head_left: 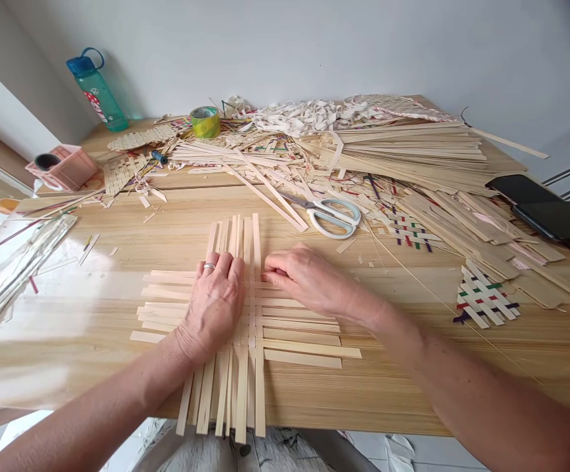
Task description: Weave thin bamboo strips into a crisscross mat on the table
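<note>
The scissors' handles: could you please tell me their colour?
The handles are white with a pale blue-green tint, best in the head view.

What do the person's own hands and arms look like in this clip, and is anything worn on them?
The left forearm and right forearm are bare, with no sleeves, gloves or cables in view. The left hand wears a plain silver-coloured ring on one finger; the right hand shows no ring.

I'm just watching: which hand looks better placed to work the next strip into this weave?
Probably the right hand: its fingertips sit at the edge of the woven strips, beside the loose ends, while the ringed left hand lies over the weave, pressing it down.
</note>
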Tool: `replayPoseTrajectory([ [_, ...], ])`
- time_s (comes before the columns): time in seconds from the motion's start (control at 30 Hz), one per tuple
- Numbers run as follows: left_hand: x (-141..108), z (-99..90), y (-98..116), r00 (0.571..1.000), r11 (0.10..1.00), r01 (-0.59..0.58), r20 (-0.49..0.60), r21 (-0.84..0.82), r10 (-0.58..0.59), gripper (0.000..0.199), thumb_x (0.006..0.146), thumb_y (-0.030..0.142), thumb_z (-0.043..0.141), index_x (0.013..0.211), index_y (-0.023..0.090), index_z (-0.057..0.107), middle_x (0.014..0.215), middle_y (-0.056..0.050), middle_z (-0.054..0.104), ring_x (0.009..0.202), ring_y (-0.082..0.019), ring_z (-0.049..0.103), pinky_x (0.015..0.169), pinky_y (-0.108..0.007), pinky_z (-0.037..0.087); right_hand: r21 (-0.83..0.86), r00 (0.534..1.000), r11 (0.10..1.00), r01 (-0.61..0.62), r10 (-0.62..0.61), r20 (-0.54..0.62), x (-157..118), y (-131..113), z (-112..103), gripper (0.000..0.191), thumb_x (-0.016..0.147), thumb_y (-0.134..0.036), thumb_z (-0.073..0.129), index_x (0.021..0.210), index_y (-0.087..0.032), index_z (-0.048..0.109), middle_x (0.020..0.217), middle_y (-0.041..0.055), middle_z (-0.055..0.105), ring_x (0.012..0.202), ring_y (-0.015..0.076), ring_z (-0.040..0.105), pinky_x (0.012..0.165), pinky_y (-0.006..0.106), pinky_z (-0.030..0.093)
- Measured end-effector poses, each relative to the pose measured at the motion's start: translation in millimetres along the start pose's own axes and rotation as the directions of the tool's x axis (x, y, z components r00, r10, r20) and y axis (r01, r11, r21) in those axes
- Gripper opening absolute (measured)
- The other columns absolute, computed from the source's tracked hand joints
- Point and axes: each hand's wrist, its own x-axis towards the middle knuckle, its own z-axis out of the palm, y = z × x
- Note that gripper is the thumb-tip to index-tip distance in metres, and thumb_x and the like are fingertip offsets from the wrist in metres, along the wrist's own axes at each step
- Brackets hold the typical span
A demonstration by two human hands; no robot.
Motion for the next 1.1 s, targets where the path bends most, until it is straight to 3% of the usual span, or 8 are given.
replayPoseTrajectory([
  [0.13, 1, 0.7, 0, 1.000, 1.000, -0.012, -0.004, -0.001, 0.012, 0.017, 0.087, 0.005, 0.046, 0.091, 0.019, 0.056, 0.096, -0.010, 0.061, 0.094, -0.028, 0.052, 0.082, -0.042, 0.046, 0.025, 0.997, 0.998, 0.060, -0.061, 0.045, 1, 4, -2, 0.025, 0.096, -0.018, 0.053, 0.072, -0.018, 0.057, 0.075, 0.0028, 0.067, 0.068, 0.0145, 0.055, 0.068, 0.027, 0.032],
  [0.63, 1, 3.6, 0, 0.999, 0.999, -0.029, -0.035, 0.013, 0.029, 0.018, 0.088, 0.005, 0.046, 0.092, 0.019, 0.056, 0.096, -0.010, 0.061, 0.095, -0.028, 0.053, 0.081, -0.040, 0.045, 0.098, 0.992, 0.990, 0.101, -0.108, 0.069, 1, 4, -8, 0.024, 0.094, -0.013, 0.053, 0.070, -0.017, 0.057, 0.070, -0.0008, 0.061, 0.064, 0.0121, 0.049, 0.065, 0.026, 0.030],
  [0.77, 0, 5.8, -3, 0.997, 0.999, 0.012, -0.071, -0.034, -0.014, 0.019, 0.086, 0.004, 0.047, 0.094, 0.019, 0.055, 0.097, -0.009, 0.061, 0.093, -0.028, 0.052, 0.082, -0.040, 0.046, -0.022, 0.996, 0.999, 0.028, -0.030, -0.078, -6, -2, -4, 0.017, 0.093, -0.019, 0.062, 0.076, -0.018, 0.059, 0.077, 0.0010, 0.064, 0.071, 0.0150, 0.055, 0.073, 0.028, 0.036],
  [0.9, -1, 1.7, -8, 0.992, 0.991, 0.016, -0.125, -0.132, -0.033, 0.024, 0.083, 0.002, 0.045, 0.100, 0.018, 0.052, 0.099, -0.009, 0.062, 0.093, -0.026, 0.052, 0.082, -0.038, 0.045, -0.224, 0.954, 0.974, 0.028, -0.092, -0.284, -13, -18, 4, 0.009, 0.088, -0.020, 0.070, 0.091, -0.017, 0.062, 0.095, 0.0072, 0.066, 0.093, 0.0232, 0.059, 0.087, 0.036, 0.041],
  [1.1, -7, -13.8, -24, 0.988, 0.984, 0.094, -0.109, -0.150, -0.111, 0.022, 0.084, 0.004, 0.046, 0.098, 0.020, 0.053, 0.099, -0.008, 0.063, 0.094, -0.026, 0.053, 0.082, -0.038, 0.045, -0.186, 0.957, 0.977, 0.103, -0.149, -0.250, -14, -39, 25, 0.024, 0.084, -0.028, 0.076, 0.097, -0.016, 0.060, 0.102, 0.0090, 0.062, 0.097, 0.0243, 0.057, 0.083, 0.035, 0.049],
])
